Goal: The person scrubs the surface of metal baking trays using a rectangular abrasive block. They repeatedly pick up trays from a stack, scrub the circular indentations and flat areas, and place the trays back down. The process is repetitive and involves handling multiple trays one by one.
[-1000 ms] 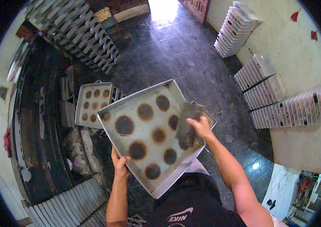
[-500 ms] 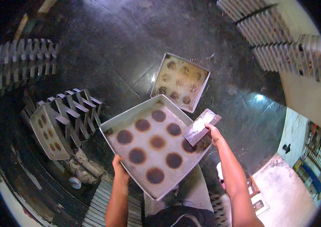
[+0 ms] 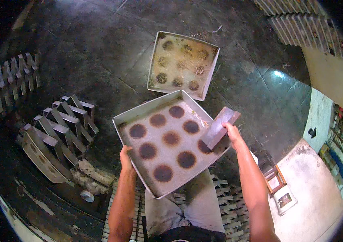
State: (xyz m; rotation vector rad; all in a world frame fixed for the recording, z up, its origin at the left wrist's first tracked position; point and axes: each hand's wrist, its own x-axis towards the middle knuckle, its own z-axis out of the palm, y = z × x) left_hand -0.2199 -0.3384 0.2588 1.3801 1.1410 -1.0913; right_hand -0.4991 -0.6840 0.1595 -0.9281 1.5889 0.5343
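Observation:
A square metal baking tray, its bottom marked with rows of dark round scorch spots, is tilted in front of me above my legs. My left hand is closed on its left wall, the thumb over the rim. My right hand grips a flat rectangular metal scraper, held over the tray's right corner. The scraper's lower end partly covers one dark spot; I cannot tell whether it touches the bottom. Beyond lies a second square tray on the floor, browner, with similar spots and loose crumbs.
Metal trays stand criss-crossed in a stack at left, with a crumpled pale bag beside it. More stacks rise at far left, upper right and near my right leg. A wooden frame is at lower right.
The scraper has turned slightly more upright in my right hand and shifted a little right. The view has shifted, so the floor tray now appears higher. My left hand keeps its grip on the tray.

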